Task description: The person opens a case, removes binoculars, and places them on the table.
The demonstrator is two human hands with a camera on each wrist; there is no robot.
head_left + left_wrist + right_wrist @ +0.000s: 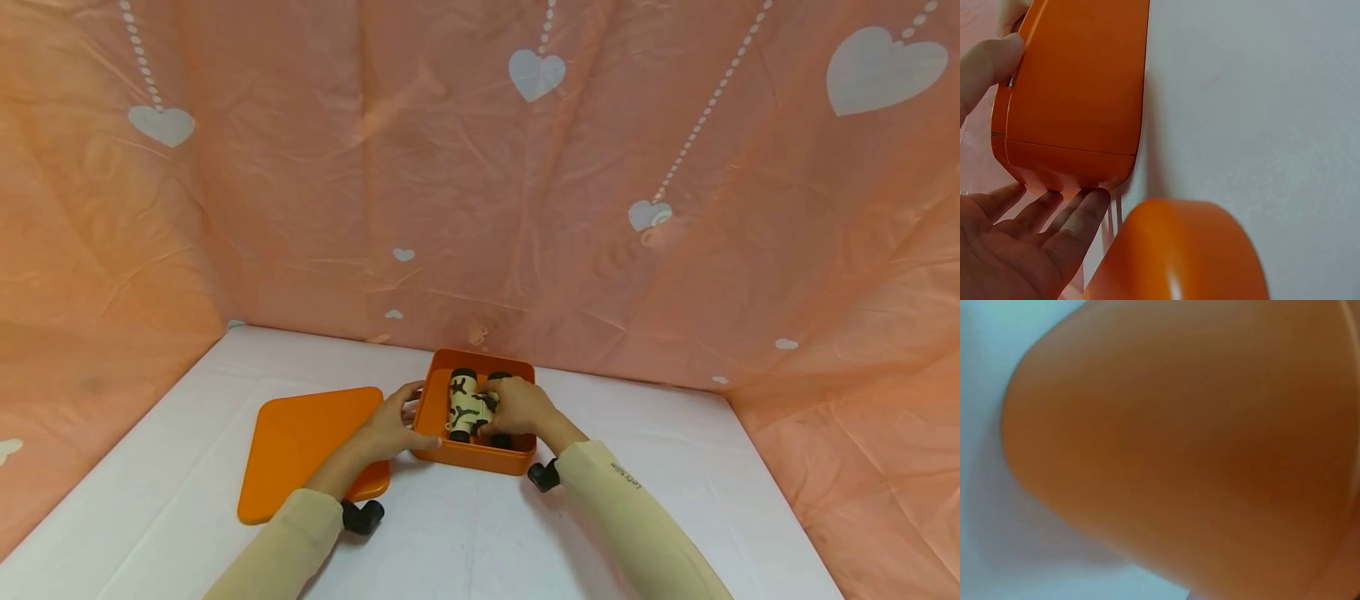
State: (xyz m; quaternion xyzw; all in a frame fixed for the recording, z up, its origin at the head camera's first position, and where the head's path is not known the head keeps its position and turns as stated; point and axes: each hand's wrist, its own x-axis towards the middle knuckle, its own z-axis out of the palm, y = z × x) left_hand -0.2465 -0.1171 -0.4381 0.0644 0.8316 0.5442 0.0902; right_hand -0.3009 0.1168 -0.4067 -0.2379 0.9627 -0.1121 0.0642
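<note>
Camouflage-patterned binoculars (463, 405) with black ends lie inside an orange box (468, 455). My right hand (521, 407) reaches over the box's right side and grips the binoculars, covering part of the middle and right barrel. At the left front corner, my left hand (392, 427) holds the box. In the left wrist view its fingers press the box's side wall (1075, 165) and the thumb lies at the rim. The right wrist view is filled by the blurred outer wall of the box (1147, 425), with the right hand itself out of sight.
A flat orange lid (300, 437) lies on the white tabletop (465, 533) left of the box, partly under the left forearm. A pink curtain (450, 167) with white hearts hangs behind and at both sides. The box stands near the table's back edge.
</note>
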